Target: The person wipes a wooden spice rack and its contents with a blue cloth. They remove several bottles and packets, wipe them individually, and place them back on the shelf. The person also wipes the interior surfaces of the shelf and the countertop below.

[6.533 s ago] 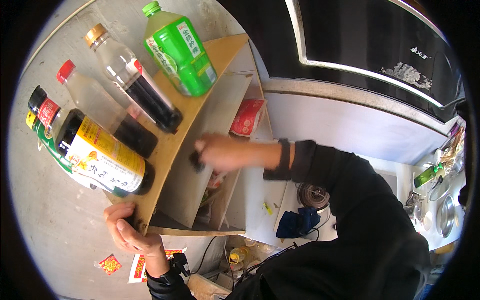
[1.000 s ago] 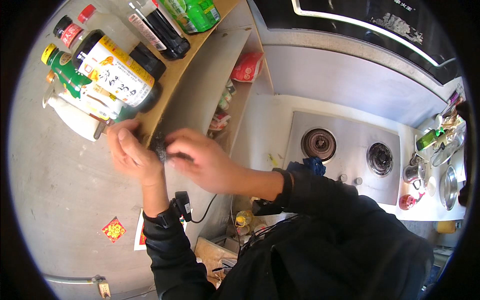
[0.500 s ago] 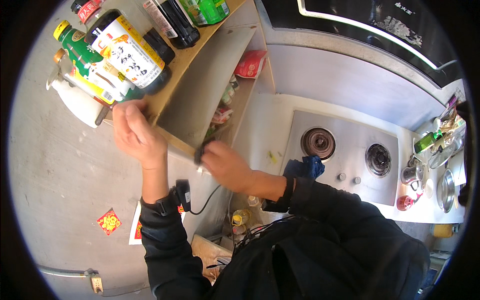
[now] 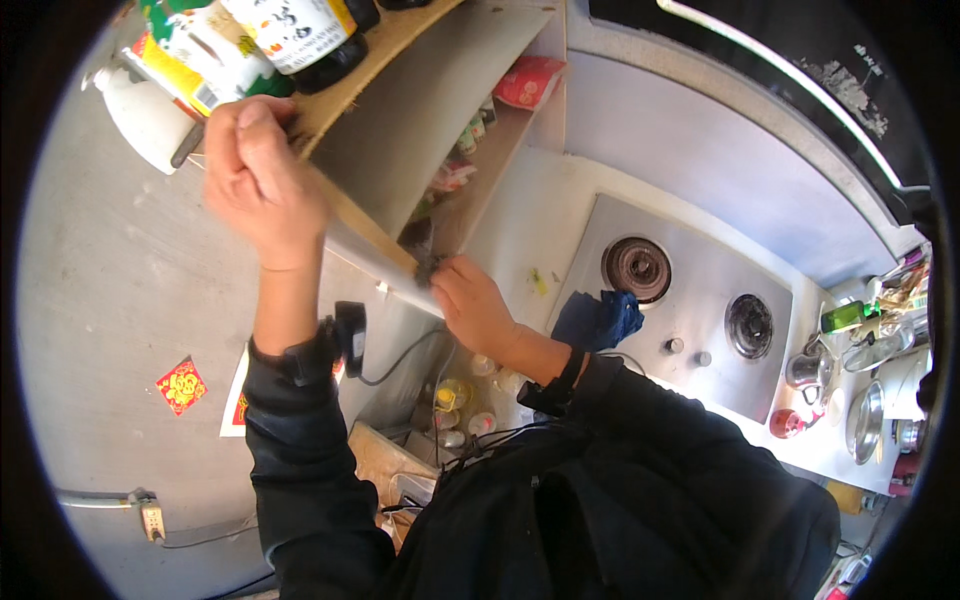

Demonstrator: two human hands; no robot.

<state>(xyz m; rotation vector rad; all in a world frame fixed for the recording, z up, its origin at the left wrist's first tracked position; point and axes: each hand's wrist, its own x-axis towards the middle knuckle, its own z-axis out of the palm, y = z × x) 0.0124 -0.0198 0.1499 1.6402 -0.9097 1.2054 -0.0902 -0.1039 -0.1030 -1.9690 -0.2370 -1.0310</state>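
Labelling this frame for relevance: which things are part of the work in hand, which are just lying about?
In hand:
- left hand, gripping the wooden shelf at its front edge
- right hand, pressing a small dark scrubber to the shelf's lower edge

Lying about:
- sauce bottles on the shelf top
- white jug
- blue cloth on the gas hob
- red packet
- kettle
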